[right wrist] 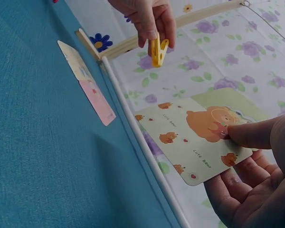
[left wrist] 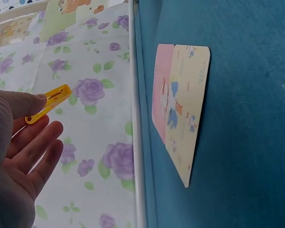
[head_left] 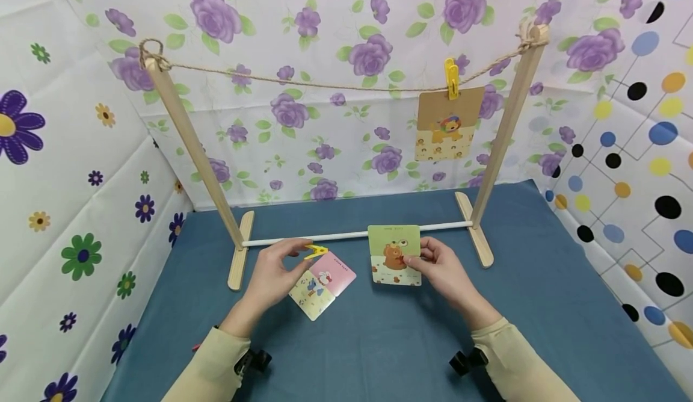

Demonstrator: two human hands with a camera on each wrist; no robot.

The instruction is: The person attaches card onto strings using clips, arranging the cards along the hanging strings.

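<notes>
Leftmost, we find a small red object [head_left: 196, 348] peeking out by a sleeve at the lower left of the frame, then a wooden post [head_left: 189, 143] leaning outward toward the upper left. Just left of centre, we see the left hand [head_left: 277, 272] pinching a yellow clip [head_left: 316, 250] between thumb and fingers, above a pink-and-cream card [head_left: 323, 284] that lies on the blue cloth [head_left: 352, 342]; the left wrist view shows us clip and card apart. Right of the frame's middle, we have the green bear card [head_left: 395, 255], held up before the white rod [head_left: 303, 239], its right edge clamped between thumb and fingers of the right hand [head_left: 441, 266]. Toward the upper right, we see a lion card [head_left: 449, 125] hanging from the rope [head_left: 325, 85] by another clip [head_left: 452, 79], beside the right-hand post [head_left: 509, 128].
</notes>
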